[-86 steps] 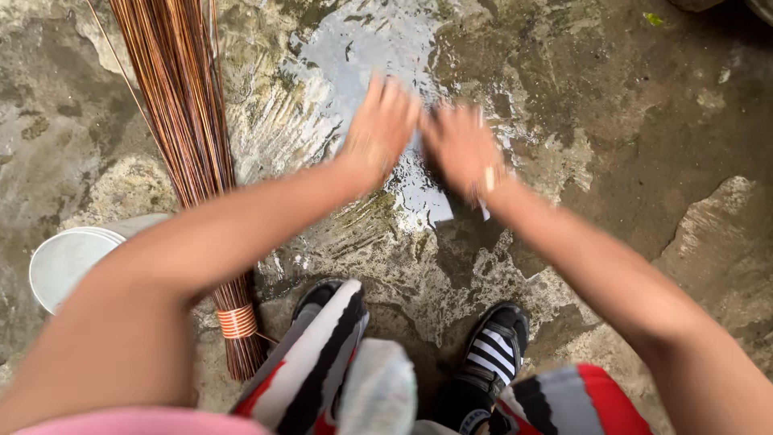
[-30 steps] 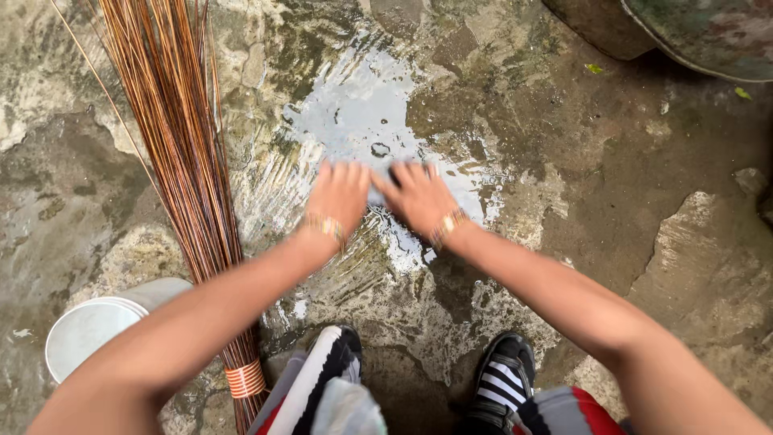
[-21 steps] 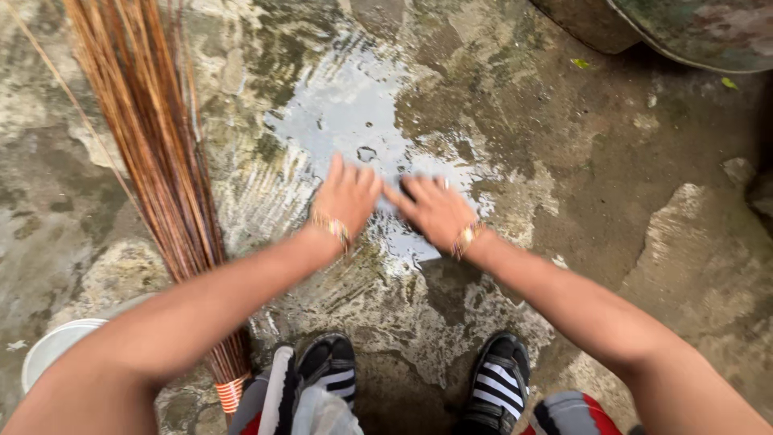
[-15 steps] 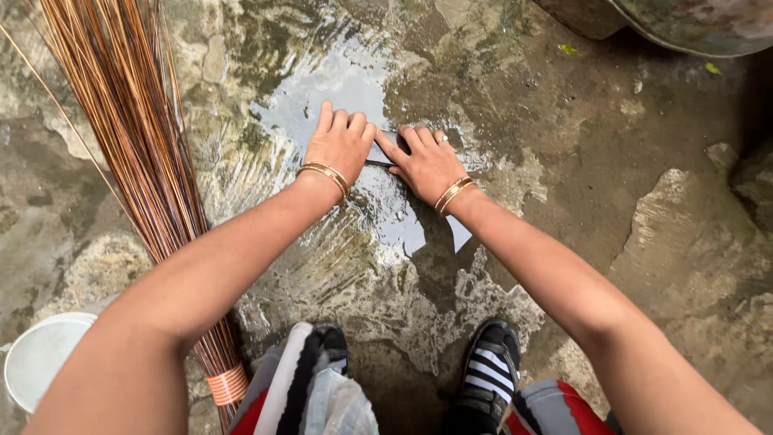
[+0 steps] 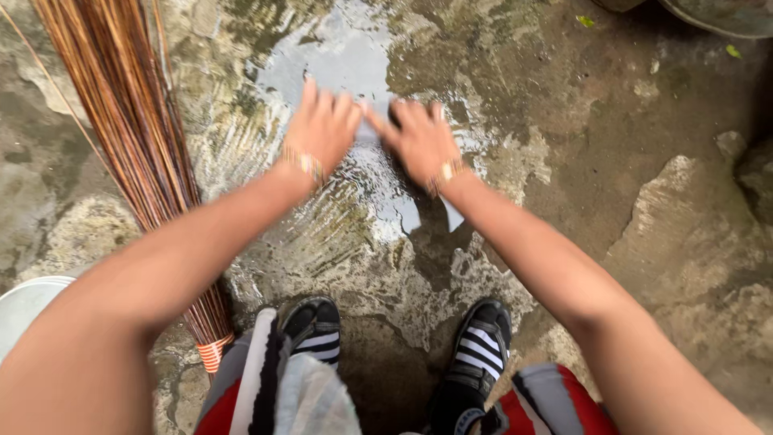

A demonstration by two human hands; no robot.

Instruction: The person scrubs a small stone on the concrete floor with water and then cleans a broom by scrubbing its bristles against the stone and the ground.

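Observation:
My left hand (image 5: 322, 129) and my right hand (image 5: 419, 141) lie flat side by side on a wet concrete floor, at the near edge of a shiny puddle (image 5: 338, 56). The fingers are stretched out and point away from me, and both hands are blurred by motion. The fingertips nearly touch in the middle. A small dark patch shows between them, and I cannot tell what it is. Each wrist carries thin gold bangles.
A long bundle broom of brown sticks (image 5: 121, 121) lies on the left, bound with orange-white wire near my foot. A white bucket rim (image 5: 20, 306) sits at the left edge. My striped black shoes (image 5: 479, 350) stand below. A dark round container (image 5: 725, 12) is at the top right.
Both hands have kept sliding back and forth over the wet patch; since half a second ago they have shifted slightly and gone blurry. The view has drifted a little.

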